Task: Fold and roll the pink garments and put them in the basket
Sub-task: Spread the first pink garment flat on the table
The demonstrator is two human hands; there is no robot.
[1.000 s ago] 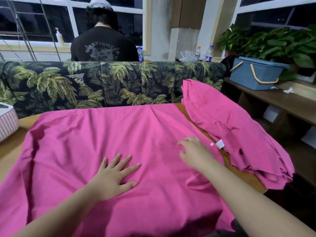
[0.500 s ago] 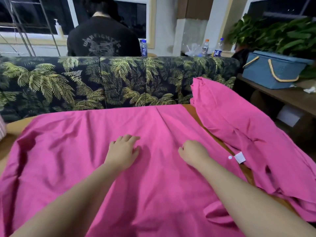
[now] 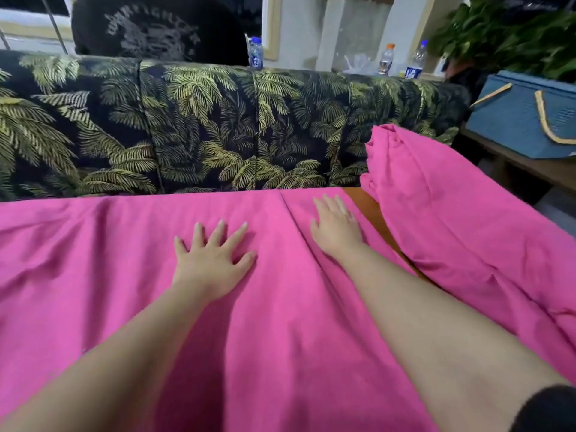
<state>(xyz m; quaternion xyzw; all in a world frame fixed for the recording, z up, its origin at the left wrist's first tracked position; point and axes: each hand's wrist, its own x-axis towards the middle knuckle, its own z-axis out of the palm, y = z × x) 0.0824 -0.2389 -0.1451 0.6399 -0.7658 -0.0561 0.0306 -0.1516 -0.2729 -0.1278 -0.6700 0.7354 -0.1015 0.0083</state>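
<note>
The pink garment [image 3: 131, 275] lies spread flat over the table [image 3: 369, 210], covering nearly all of it, so that only a narrow strip of orange-brown wood shows at the far right edge. A straight crease runs from the cloth's far edge toward the viewer between the two hands. The left hand [image 3: 213, 260] rests palm down on the cloth near the middle, its fingers straight and spread wide, holding nothing. The right hand [image 3: 336, 226] lies flat on the cloth just right of the crease, close to the far edge, fingers straight and close together, also gripping nothing. Both bare forearms reach in from the near edge. A second pink garment [image 3: 467, 232] lies bunched in loose folds just beyond the wood strip on the right. Behind the table stands a sofa [image 3: 199, 126] in dark cloth printed with palm leaves. A blue basket [image 3: 523, 120] with tan handles sits on a wooden shelf [image 3: 530, 165] at the far right, well apart from both garments. Past the sofa a person in a black shirt [image 3: 156, 29] faces away, with plastic bottles [image 3: 386, 59] and green plants [image 3: 514, 35] further right.
</note>
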